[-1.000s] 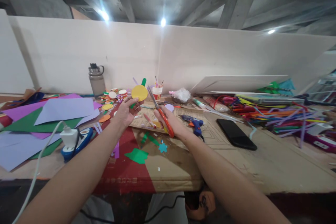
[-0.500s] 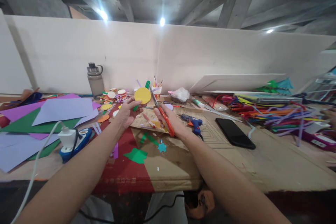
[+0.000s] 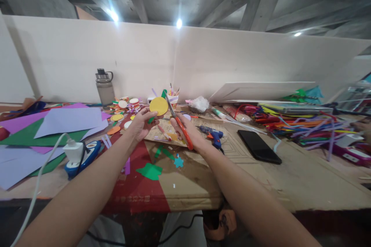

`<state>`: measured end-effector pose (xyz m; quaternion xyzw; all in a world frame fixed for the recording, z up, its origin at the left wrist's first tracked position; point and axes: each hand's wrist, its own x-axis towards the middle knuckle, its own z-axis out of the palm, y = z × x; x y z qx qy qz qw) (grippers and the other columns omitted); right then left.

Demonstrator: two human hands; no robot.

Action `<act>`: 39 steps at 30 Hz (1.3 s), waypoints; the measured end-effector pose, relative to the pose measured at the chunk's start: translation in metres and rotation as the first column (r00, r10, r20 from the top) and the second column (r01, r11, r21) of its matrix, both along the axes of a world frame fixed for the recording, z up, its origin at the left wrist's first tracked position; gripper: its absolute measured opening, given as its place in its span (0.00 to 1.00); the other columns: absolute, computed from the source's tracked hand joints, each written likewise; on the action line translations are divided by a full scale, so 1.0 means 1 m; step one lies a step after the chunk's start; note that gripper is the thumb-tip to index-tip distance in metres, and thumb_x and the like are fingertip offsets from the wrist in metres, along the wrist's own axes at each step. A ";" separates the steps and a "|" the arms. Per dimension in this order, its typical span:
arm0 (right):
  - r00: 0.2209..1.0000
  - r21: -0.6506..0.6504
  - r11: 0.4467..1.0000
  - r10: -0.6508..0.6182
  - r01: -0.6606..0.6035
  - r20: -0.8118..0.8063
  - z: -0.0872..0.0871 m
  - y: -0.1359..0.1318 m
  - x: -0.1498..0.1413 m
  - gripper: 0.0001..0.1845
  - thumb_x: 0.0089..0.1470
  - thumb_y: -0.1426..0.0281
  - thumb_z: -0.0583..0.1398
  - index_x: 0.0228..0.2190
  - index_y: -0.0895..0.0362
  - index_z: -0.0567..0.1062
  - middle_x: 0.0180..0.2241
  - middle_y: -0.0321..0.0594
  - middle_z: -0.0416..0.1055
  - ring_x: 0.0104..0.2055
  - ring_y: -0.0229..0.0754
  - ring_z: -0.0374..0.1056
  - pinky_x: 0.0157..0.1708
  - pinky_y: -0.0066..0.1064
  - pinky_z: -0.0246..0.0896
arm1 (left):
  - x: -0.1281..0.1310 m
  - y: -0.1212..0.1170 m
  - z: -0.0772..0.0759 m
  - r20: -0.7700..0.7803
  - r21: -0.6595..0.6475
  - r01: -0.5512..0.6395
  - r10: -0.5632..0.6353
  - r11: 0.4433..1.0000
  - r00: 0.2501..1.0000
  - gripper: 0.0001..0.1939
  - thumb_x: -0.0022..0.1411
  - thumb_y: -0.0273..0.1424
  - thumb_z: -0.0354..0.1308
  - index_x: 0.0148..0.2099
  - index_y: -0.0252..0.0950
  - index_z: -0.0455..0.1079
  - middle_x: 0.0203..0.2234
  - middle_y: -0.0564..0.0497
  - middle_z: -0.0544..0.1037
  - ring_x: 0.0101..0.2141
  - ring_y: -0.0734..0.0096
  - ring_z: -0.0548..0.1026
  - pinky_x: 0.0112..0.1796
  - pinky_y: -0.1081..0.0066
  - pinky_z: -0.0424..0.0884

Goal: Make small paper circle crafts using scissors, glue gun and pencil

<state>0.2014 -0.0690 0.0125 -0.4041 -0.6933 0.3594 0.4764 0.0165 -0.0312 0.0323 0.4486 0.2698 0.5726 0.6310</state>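
My left hand (image 3: 141,124) pinches a round yellow disc (image 3: 158,106) by its lower left edge. A green strip (image 3: 164,93) shows behind the disc at its upper right, and a bit of green also shows by the fingers. My right hand (image 3: 188,131) is closed around the orange handles of a pair of scissors (image 3: 182,128). The blades point up and to the left, beside the disc's right edge and near the green strip. Whether they touch it I cannot tell. Below the hands lie a green paper scrap (image 3: 150,171) and a blue star-like cutout (image 3: 179,162).
A blue glue gun (image 3: 215,137) and a black phone (image 3: 259,146) lie to the right. Coloured strips (image 3: 313,125) pile up at far right. Paper sheets (image 3: 69,122) and a blue power strip (image 3: 84,160) are at left. A bottle (image 3: 104,88) and a cup of pencils (image 3: 174,100) stand behind.
My left hand has moved the yellow disc slightly right and down, closer to the scissors. The green strip now shows less above the disc. My right hand has stayed almost in place.
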 end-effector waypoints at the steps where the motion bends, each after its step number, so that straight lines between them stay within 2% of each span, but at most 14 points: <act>1: 1.000 0.004 1.000 -0.005 0.005 0.001 0.000 0.000 0.000 0.21 0.55 0.51 0.56 0.42 0.54 0.68 0.26 0.34 0.64 0.25 0.34 0.59 0.24 0.26 0.58 | 0.000 0.000 0.000 0.000 -0.001 0.001 -0.001 1.000 1.000 0.16 0.43 0.25 0.68 0.35 0.35 0.67 0.34 0.50 0.79 0.32 0.68 0.79 0.29 0.74 0.70; 24: 0.995 0.037 0.998 -0.060 0.058 0.076 0.004 -0.002 0.002 0.23 0.53 0.52 0.58 0.43 0.54 0.70 0.28 0.35 0.65 0.27 0.35 0.60 0.26 0.26 0.59 | 0.002 -0.006 0.006 -0.018 -0.002 -0.001 0.001 1.000 1.000 0.18 0.41 0.24 0.68 0.36 0.35 0.67 0.32 0.51 0.79 0.29 0.71 0.78 0.27 0.75 0.69; 33: 0.993 0.023 0.998 -0.068 0.066 0.094 0.005 -0.003 0.002 0.20 0.54 0.54 0.58 0.43 0.54 0.70 0.32 0.37 0.67 0.29 0.36 0.61 0.26 0.26 0.59 | 0.003 -0.008 0.007 -0.029 0.009 0.022 -0.022 1.000 0.999 0.20 0.43 0.24 0.68 0.41 0.36 0.70 0.30 0.51 0.79 0.27 0.73 0.77 0.27 0.75 0.69; 39: 0.994 0.022 0.998 -0.054 0.053 0.095 0.005 -0.004 0.002 0.20 0.53 0.54 0.58 0.43 0.53 0.70 0.27 0.34 0.64 0.27 0.35 0.59 0.25 0.26 0.58 | 0.002 -0.006 0.006 -0.031 0.021 0.037 -0.037 0.999 0.999 0.26 0.42 0.24 0.68 0.47 0.37 0.70 0.30 0.51 0.78 0.27 0.73 0.76 0.27 0.75 0.69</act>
